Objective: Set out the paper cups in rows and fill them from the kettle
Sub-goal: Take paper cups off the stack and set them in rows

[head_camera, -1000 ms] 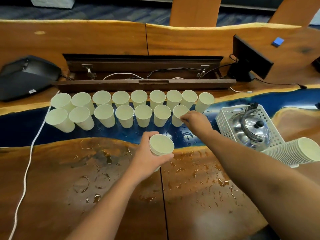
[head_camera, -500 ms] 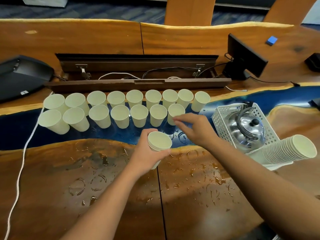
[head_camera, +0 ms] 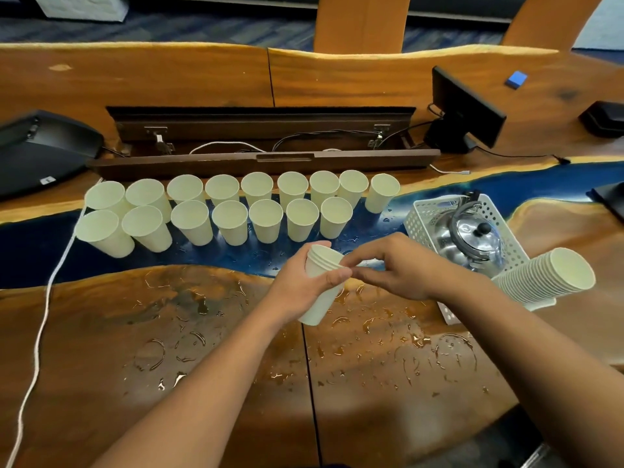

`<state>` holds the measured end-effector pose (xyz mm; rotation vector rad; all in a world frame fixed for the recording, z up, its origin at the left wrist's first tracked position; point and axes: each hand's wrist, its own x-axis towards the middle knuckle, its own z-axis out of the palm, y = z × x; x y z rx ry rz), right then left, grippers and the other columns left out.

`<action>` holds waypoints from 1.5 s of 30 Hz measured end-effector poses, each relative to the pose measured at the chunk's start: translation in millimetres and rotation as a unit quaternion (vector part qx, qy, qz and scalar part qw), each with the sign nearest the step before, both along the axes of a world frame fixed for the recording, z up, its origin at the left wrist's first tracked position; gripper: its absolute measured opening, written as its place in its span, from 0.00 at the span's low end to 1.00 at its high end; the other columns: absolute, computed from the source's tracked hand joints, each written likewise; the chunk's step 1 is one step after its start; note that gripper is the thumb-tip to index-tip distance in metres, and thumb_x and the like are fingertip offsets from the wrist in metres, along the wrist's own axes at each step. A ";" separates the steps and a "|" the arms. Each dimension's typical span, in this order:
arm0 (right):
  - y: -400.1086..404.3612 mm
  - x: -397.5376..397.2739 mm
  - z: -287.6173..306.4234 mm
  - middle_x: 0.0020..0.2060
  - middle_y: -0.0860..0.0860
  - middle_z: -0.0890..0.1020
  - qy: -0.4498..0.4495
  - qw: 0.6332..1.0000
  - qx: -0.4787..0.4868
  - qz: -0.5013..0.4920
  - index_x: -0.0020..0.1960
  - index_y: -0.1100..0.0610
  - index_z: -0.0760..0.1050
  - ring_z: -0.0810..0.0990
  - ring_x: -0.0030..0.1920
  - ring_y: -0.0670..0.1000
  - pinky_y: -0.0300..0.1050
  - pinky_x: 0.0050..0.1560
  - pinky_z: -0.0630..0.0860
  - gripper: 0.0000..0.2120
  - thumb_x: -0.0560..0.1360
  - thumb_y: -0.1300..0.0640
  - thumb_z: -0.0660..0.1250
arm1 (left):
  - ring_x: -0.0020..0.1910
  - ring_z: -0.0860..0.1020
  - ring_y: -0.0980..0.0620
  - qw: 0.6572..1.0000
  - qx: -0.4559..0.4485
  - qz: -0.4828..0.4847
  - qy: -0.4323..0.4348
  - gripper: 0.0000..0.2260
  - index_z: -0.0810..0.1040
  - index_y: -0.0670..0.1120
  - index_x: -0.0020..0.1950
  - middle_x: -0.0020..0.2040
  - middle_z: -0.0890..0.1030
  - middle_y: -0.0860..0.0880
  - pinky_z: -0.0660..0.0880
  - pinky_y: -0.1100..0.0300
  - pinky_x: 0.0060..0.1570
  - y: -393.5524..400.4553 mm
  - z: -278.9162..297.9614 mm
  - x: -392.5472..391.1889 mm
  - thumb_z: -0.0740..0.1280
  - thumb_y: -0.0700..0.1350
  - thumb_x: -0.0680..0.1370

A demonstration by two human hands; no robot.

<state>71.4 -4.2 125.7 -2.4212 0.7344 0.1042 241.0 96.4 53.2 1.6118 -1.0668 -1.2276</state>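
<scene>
The left hand (head_camera: 304,285) grips a small stack of nested cups (head_camera: 319,287) at the centre, and the right hand (head_camera: 398,268) pinches its top rim. At 11 o'clock sixteen empty cups (head_camera: 233,211) stand in two rows. At 3 o'clock a white basket (head_camera: 418,219) holds the steel kettle (head_camera: 472,239), beside a lying stack of cups (head_camera: 543,276).

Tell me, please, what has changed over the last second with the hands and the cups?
The right hand let go of the last cup in the front row and drew back to the small stack of cups, where its fingers now pinch the top rim. The left hand kept gripping that stack, tilting it rightward. The two rows, the kettle and the basket stayed put.
</scene>
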 end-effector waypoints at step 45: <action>-106.6 -3.2 -115.7 0.55 0.54 0.84 0.097 0.944 -0.207 -0.236 0.59 0.52 0.82 0.82 0.51 0.57 0.52 0.52 0.80 0.11 0.79 0.54 0.67 | 0.60 0.73 0.58 0.998 -0.008 0.045 -0.044 0.32 0.66 0.61 0.65 0.57 0.74 0.63 0.71 0.61 0.55 -22.9 -9.0 -15.9 0.79 0.57 0.67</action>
